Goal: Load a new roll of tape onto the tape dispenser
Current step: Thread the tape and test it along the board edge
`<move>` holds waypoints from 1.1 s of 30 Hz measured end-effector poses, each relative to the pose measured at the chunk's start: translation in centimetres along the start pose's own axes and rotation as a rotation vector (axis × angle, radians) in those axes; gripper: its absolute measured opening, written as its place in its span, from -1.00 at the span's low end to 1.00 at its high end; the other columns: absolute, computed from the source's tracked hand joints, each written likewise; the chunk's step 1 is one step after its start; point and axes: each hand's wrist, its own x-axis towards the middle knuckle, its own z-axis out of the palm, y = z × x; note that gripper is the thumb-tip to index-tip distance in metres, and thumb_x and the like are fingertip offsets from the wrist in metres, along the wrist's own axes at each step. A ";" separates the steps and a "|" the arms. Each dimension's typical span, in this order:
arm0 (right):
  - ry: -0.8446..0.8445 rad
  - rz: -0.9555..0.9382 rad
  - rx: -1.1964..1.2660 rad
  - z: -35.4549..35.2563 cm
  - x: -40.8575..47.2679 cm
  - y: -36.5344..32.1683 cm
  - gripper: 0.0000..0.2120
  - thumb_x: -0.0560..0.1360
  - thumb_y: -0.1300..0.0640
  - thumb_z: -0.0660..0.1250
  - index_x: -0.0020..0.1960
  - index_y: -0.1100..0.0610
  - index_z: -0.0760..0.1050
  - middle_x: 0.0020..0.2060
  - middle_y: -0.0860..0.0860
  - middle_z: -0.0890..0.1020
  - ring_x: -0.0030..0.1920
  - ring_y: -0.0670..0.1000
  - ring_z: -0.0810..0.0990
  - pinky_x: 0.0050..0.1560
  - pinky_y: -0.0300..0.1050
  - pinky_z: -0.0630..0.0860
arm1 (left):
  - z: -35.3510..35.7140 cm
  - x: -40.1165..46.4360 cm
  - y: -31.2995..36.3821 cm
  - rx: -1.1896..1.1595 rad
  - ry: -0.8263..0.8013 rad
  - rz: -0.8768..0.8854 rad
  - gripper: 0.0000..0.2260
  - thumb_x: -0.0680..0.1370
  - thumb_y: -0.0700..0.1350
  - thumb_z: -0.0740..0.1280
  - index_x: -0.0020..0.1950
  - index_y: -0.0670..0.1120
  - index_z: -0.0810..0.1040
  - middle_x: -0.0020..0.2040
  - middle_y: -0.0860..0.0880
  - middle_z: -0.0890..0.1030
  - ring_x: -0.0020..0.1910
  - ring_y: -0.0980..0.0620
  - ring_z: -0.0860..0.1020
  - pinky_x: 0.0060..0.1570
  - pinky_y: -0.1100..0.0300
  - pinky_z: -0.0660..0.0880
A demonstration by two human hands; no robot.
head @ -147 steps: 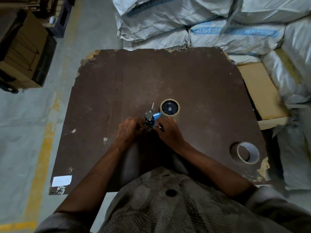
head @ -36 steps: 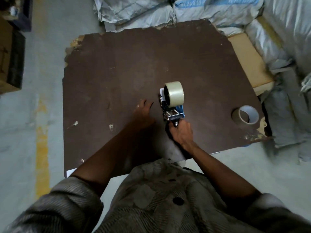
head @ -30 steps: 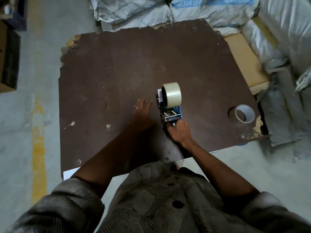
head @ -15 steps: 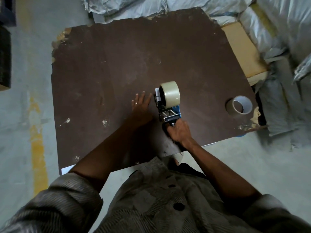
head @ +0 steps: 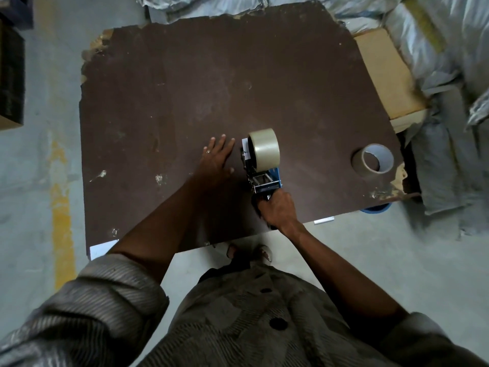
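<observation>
A blue and metal tape dispenser (head: 264, 180) stands upright on the dark brown table (head: 185, 88), with a full roll of clear tape (head: 264, 150) mounted on it. My right hand (head: 276, 209) grips the dispenser's handle near the table's front edge. My left hand (head: 215, 161) lies flat on the table just left of the dispenser, fingers straight and spread, not touching it.
A nearly used-up tape roll (head: 373, 160) lies on the table at the right, near a chipped corner. White sacks (head: 436, 35) and a cardboard box (head: 386, 72) crowd the far and right sides. Dark boxes (head: 10, 75) stand on the concrete floor at left.
Earlier both hands worked on the dispenser lying flat. Since then it stands upright in my right hand's grip and my left hand has flattened on the table. The view has shifted slightly.
</observation>
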 end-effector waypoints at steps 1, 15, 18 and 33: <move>0.002 -0.004 0.009 0.0 -0.1 0.1 -0.74 0.42 -0.04 0.35 -0.19 0.18 0.55 -0.21 0.17 0.67 -0.19 0.21 0.65 -0.24 -0.10 0.43 | 0.0 0.0 0.1 0.006 0.000 -0.001 -0.20 0.50 -0.08 0.41 0.61 -0.02 0.02 0.63 -0.15 -0.03 0.58 -0.30 -0.08 0.48 -0.28 0.00; -0.005 0.032 0.011 0.5 -5.1 4.5 -0.61 0.27 -0.14 0.28 -0.19 0.18 0.59 -0.27 0.15 0.71 -0.24 0.20 0.70 -0.16 0.00 0.67 | 5.5 -3.0 2.0 0.183 0.087 0.047 -0.44 0.64 -0.04 0.10 0.61 0.07 -0.05 0.63 -0.16 -0.06 0.57 -0.33 -0.07 0.45 -0.34 0.02; 0.014 0.050 0.011 0.9 -6.4 5.7 -0.54 0.33 -0.13 0.28 -0.07 0.25 0.60 -0.12 0.20 0.70 -0.07 0.26 0.68 -0.08 -0.01 0.61 | 6.5 -3.6 2.3 0.163 0.103 0.038 -0.50 0.67 0.02 -0.01 0.58 0.25 -0.12 0.63 -0.12 -0.12 0.58 -0.28 -0.15 0.46 -0.32 -0.10; -0.002 0.006 -0.028 2.3 -10.9 12.0 -0.71 0.52 -0.05 0.38 -0.13 0.20 0.57 -0.22 0.15 0.66 -0.18 0.18 0.62 -0.23 -0.13 0.39 | 7.5 -8.0 4.3 0.263 0.018 0.094 -0.58 0.66 0.19 -0.07 0.51 0.42 -0.06 0.63 -0.07 -0.21 0.58 -0.26 -0.23 0.40 -0.45 -0.20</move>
